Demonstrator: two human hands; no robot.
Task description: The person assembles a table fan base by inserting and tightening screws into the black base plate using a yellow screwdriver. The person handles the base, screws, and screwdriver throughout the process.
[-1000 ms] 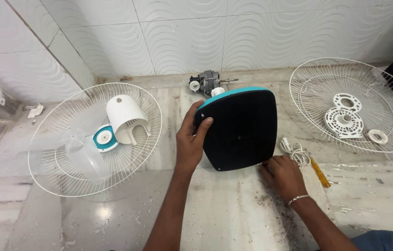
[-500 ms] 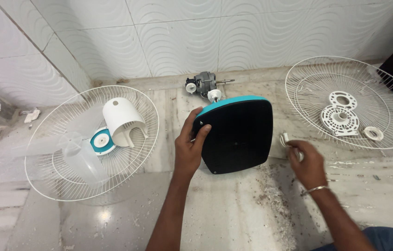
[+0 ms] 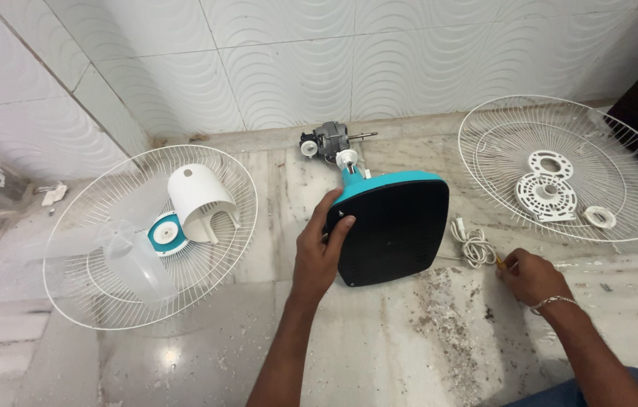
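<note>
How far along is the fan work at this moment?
Done: the fan is apart. One grille holds the blade and white cover; the other grille holds white plates; the motor lies by the wall. In hand: left hand tilts the base; right hand closes on the screwdriver. Left: nothing rejoined.

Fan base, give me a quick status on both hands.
Left hand grips tilted fan base. Right hand closed on yellow screwdriver. Coiled white cord lies between.

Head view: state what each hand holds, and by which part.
Left hand grips the fan base by its left edge. Right hand closes on the yellow screwdriver; hold point hidden.
</note>
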